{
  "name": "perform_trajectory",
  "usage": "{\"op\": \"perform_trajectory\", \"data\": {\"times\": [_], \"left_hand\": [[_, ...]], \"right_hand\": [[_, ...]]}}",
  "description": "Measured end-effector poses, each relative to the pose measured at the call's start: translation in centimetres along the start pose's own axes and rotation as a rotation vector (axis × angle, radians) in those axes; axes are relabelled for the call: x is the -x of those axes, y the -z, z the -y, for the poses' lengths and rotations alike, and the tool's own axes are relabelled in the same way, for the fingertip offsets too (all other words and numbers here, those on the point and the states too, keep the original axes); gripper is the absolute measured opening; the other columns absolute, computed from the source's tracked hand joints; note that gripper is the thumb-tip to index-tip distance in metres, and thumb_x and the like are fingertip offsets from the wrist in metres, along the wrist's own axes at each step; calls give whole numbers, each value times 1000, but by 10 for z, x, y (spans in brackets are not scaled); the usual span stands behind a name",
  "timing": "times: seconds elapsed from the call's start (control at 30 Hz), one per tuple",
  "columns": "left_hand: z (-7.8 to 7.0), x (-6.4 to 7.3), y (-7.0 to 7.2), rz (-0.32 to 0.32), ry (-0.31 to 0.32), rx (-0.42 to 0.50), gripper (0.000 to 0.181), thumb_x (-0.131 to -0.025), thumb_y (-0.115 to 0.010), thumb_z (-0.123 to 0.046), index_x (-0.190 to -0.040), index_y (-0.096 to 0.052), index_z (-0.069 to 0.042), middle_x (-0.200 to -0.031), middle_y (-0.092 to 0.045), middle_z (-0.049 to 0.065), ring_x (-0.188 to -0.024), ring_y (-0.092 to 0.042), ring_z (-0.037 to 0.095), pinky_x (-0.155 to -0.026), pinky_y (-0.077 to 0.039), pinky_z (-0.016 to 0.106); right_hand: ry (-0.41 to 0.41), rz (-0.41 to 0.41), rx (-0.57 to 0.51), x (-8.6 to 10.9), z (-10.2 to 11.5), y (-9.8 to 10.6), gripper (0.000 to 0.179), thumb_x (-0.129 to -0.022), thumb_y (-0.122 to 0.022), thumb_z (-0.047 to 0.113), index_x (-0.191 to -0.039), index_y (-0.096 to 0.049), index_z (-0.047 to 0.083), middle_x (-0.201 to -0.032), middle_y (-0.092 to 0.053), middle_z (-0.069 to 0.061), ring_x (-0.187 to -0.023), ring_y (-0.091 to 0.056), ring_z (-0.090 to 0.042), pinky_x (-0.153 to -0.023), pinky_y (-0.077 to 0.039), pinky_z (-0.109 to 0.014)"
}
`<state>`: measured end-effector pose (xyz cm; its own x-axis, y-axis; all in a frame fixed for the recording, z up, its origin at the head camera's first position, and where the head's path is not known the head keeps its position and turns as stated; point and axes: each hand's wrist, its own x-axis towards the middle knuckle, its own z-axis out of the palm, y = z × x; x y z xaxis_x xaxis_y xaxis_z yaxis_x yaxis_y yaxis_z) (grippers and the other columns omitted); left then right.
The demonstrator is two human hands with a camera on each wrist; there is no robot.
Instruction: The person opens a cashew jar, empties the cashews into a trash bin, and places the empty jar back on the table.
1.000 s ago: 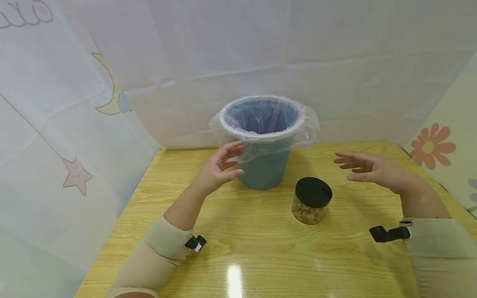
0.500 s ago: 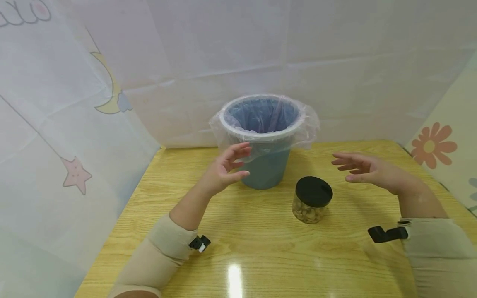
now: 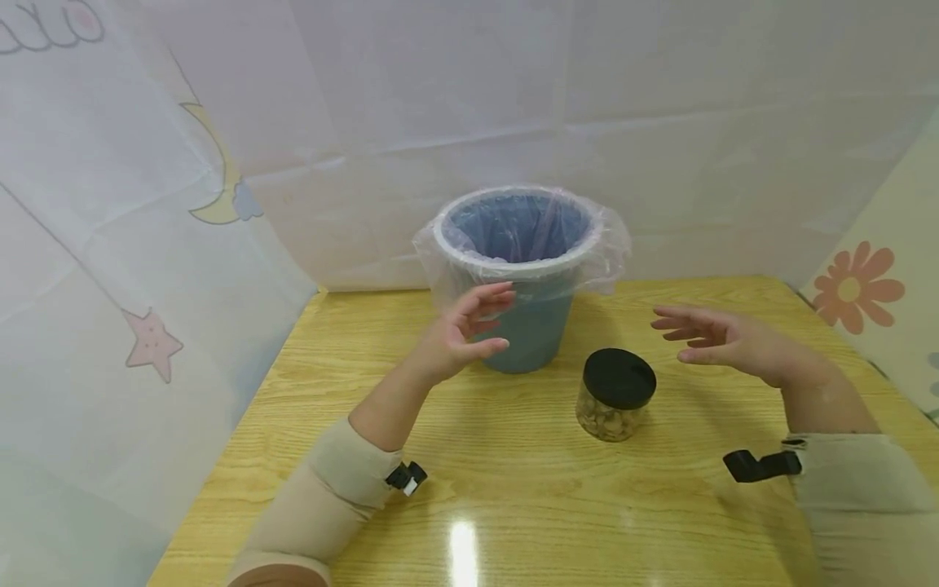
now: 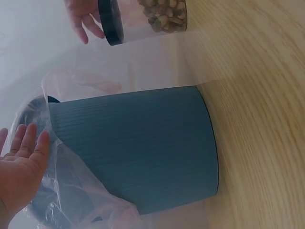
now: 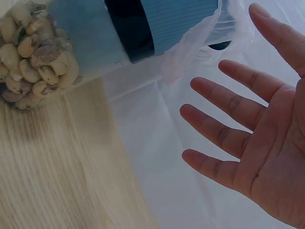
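A clear jar (image 3: 614,412) with a black lid (image 3: 619,378) stands upright on the table; the right wrist view shows pale, curved nuts (image 5: 40,62) inside it. Behind it and to the left is a blue bin (image 3: 531,330), lined with a thin translucent bag (image 3: 612,253) that hangs over its rim. My left hand (image 3: 471,330) hovers in front of the bin with fingers loosely bent, holding nothing. To the right of the jar, my right hand (image 3: 722,338) is in the air, its fingers spread and relaxed in the right wrist view, also holding nothing.
The wooden table (image 3: 513,489) runs back to a pale cloth backdrop (image 3: 367,98) just behind the bin. A patterned cloth stands at each side. A black wrist mount (image 3: 763,465) sits on the right sleeve, another (image 3: 407,478) on the left.
My left hand has moved a little to the right, across the front of the bin. The right hand has shifted very slightly left. Jar and bin stay where they were.
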<state>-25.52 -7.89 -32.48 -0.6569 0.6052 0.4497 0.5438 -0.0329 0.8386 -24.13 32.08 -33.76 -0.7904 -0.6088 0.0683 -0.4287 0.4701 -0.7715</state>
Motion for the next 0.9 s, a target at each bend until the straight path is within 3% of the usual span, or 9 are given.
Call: {"op": "perform_trajectory", "data": {"times": [0.4,0.53,0.73,0.9], "left_hand": [[-15,-5,-19,60,50,24,63,-82,-58,9,-138,-28,6,-137,-35,28,-128,-34,36,-101,-29,53],[-2,-10,-25,71,62,15,64,-83,-60,7,-139,-30,1,-138,-37,22,-129,-36,29,-102,-31,48],[21,-14,-35,98,81,-26,64,-83,-65,-5,-139,-34,-8,-139,-42,7,-126,-40,13,-100,-37,35],[17,-17,-43,124,122,-38,64,-84,-64,-4,-140,-32,-7,-140,-38,13,-128,-38,23,-100,-36,39]], "right_hand": [[16,30,-14,-1,-5,-5,59,-92,-52,5,-145,-25,12,-138,-39,13,-119,-44,-4,-83,-45,-22],[12,40,-41,-2,-6,-6,60,-92,-51,4,-145,-24,12,-139,-37,9,-119,-43,-4,-84,-45,-22],[2,44,-52,-2,-8,-9,61,-92,-51,3,-146,-24,12,-137,-37,14,-117,-43,-2,-84,-45,-23],[-5,41,-57,-1,-10,-10,61,-92,-52,5,-146,-23,12,-141,-36,-2,-118,-43,-4,-84,-45,-23]]}}
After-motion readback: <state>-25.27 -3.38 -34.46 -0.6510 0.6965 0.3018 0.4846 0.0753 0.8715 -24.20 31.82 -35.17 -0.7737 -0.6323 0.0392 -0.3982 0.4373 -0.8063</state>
